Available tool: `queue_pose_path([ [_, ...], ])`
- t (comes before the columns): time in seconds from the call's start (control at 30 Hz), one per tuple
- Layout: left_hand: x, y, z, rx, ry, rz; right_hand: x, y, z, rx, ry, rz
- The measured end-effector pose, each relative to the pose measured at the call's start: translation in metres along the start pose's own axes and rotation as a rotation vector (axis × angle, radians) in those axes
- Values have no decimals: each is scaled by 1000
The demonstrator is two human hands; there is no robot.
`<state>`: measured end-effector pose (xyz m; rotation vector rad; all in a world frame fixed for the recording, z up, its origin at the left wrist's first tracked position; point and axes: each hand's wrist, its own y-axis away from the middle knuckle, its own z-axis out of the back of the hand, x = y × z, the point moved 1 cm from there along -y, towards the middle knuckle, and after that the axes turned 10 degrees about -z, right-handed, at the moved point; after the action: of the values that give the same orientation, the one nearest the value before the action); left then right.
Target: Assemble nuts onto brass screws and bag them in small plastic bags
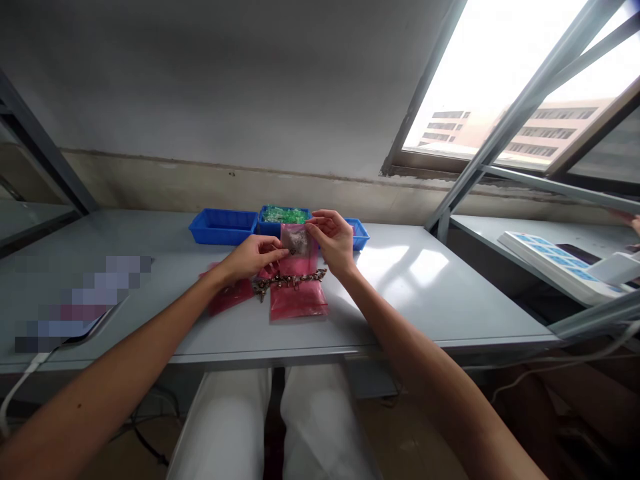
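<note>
Between my hands a pink zip bag (297, 252) is held up, with a whitish clump showing in its upper part. My left hand (256, 255) is closed on the bag's left edge, thumb and fingers pinched. At the top right corner my right hand (334, 241) pinches the same bag. Just below lies a row of small metal pieces (295, 280), bronze-coloured, too small to name. They rest on another pink bag (299, 302) flat on the table. A further pink bag (230, 297) lies to the left, partly hidden by my left wrist.
At the table's back stand a blue tray (223, 228), a blue tray with green items (285, 215) and a third blue tray (361, 235). A pixelated phone-like device (85, 307) with a cable lies left. Another person's hand (634, 223) and a white compartment box (560, 263) are right.
</note>
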<state>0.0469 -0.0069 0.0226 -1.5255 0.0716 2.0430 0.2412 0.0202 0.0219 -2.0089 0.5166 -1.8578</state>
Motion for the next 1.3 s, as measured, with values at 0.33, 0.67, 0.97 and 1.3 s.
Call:
queue_pose_path([
  [0.33, 4, -3, 0, -93, -23, -73, 4, 5, -1, -67, 253, 8],
  [0.67, 10, -3, -1, -195, -223, -188, -8, 3, -5, 33, 322, -54],
  [0.97, 10, -1, -3, -184, -342, -177, 24, -43, 46, -300, 821, 143],
  [1.3, 8, -1, -3, -161, -428, -231, -14, -76, 75, 8, 1297, -55],
])
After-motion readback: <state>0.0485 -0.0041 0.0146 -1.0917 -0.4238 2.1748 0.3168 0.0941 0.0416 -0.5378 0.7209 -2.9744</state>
